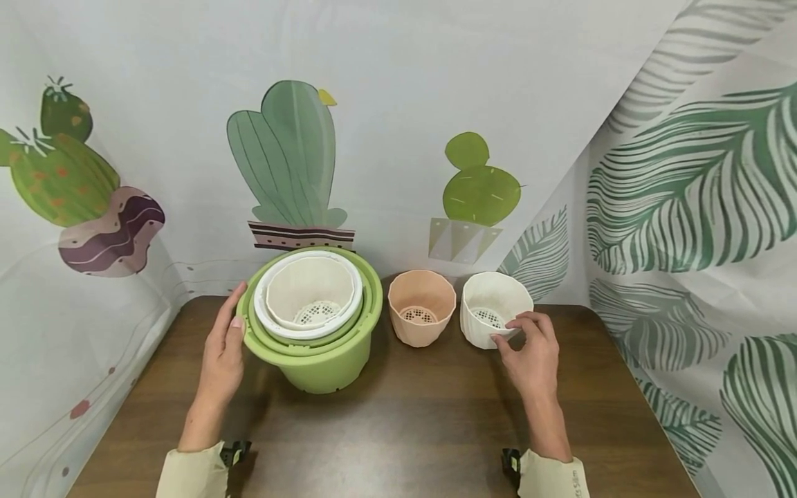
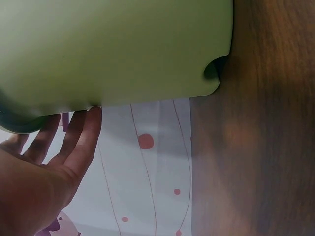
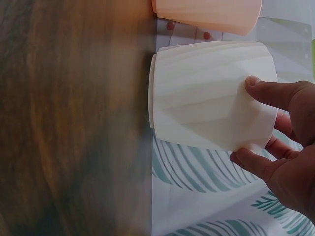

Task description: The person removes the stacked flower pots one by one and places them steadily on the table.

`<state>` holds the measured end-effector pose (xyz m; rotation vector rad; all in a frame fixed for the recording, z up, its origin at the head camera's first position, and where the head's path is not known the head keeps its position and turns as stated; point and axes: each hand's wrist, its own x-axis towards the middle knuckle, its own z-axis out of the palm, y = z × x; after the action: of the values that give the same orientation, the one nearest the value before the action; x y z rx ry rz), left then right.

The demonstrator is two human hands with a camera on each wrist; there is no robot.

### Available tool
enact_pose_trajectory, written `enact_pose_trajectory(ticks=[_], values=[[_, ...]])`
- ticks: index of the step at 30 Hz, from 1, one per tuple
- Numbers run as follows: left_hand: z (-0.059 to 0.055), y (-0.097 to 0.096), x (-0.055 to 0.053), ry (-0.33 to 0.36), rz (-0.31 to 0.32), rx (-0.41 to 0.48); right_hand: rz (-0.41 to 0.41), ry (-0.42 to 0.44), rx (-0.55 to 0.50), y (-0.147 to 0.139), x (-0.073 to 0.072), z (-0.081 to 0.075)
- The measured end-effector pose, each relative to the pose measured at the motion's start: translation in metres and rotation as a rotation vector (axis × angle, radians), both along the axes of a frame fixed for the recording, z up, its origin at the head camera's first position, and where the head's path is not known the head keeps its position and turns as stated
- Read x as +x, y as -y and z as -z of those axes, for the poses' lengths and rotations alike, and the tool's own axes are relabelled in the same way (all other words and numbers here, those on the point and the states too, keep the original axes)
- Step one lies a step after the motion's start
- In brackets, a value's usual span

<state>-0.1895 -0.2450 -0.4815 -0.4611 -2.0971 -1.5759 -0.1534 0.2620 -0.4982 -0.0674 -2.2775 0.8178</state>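
A stack of nested flowerpots stands at the left: a large green pot (image 1: 326,373) outside, then a white pot (image 1: 358,294), with a cream pot (image 1: 311,280) innermost. My left hand (image 1: 225,349) touches the green pot's left side, its fingers fairly straight, as the left wrist view also shows. At the right, my right hand (image 1: 532,353) pinches the near right rim of a small white flowerpot (image 3: 211,98). That pot is upright, with a perforated bottom. Between the stack and the white pot stands a peach flowerpot (image 1: 420,335), touched by neither hand.
All the pots are on a brown wooden table (image 1: 398,443), near its back edge. Behind it hangs a pale cloth (image 1: 386,104) printed with cacti. Another cloth (image 1: 691,207) with green leaves hangs at the right.
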Motion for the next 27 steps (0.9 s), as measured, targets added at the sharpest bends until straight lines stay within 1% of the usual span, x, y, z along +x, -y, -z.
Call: enact_pose_trajectory(ticks=[5, 18, 27], values=[[-0.001, -0.0008, 0.0008, -0.012, -0.002, -0.006, 0.005, 0.005, -0.001, -0.0006, -0.0015, 0.0025], [0.0007, -0.0002, -0.0008, -0.006, -0.017, 0.004, 0.005, 0.002, -0.002, 0.0004, -0.0033, 0.0061], [0.0021, 0.0004, -0.0008, 0.009, -0.004, 0.01, -0.006, 0.008, 0.004, 0.0015, -0.0032, 0.0068]])
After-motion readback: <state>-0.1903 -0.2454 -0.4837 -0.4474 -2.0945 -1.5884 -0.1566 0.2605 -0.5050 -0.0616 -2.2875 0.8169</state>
